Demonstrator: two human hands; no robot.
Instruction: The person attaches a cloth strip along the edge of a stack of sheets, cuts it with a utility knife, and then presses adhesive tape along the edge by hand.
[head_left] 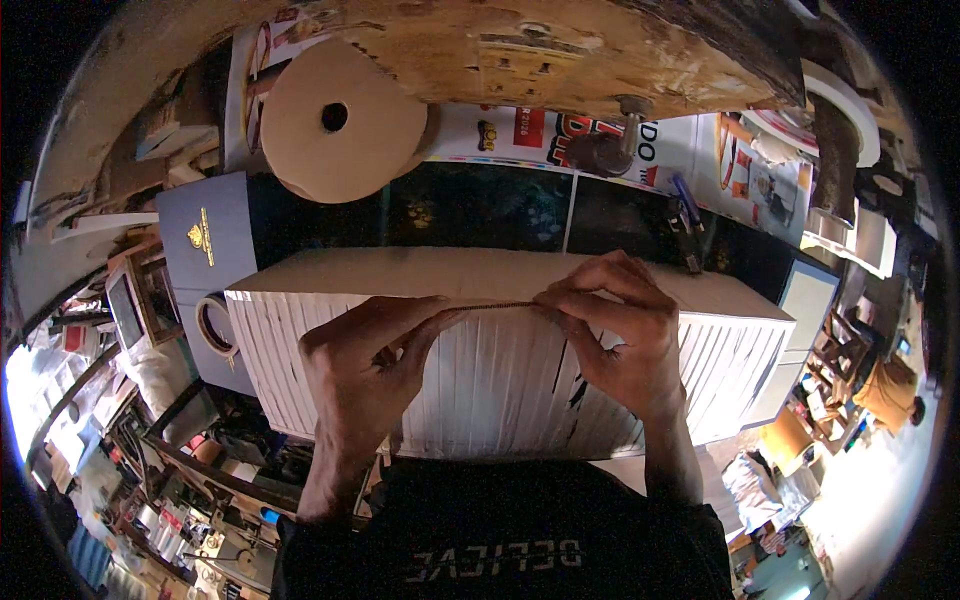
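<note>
A thin, narrow strip with dark banding [495, 306] is stretched almost level between my two hands. My left hand [375, 345] pinches its left end between thumb and forefinger. The other end is pinched in the fingertips of my right hand [620, 325]. Both hands are just over the front upper edge of a long row of white paper blocks [480, 380], packed side by side with a flat beige top. Some dark streaks mark the front of the row. My fingertips hide the very ends of the strip.
Behind the row lie dark panels [480, 205] and a printed sheet [500, 130]. A big beige roll [340, 110] stands at the far left. A dark blue cover [185, 260] and a tape roll [215, 325] are at left. A blue-handled tool [687, 200] lies at far right.
</note>
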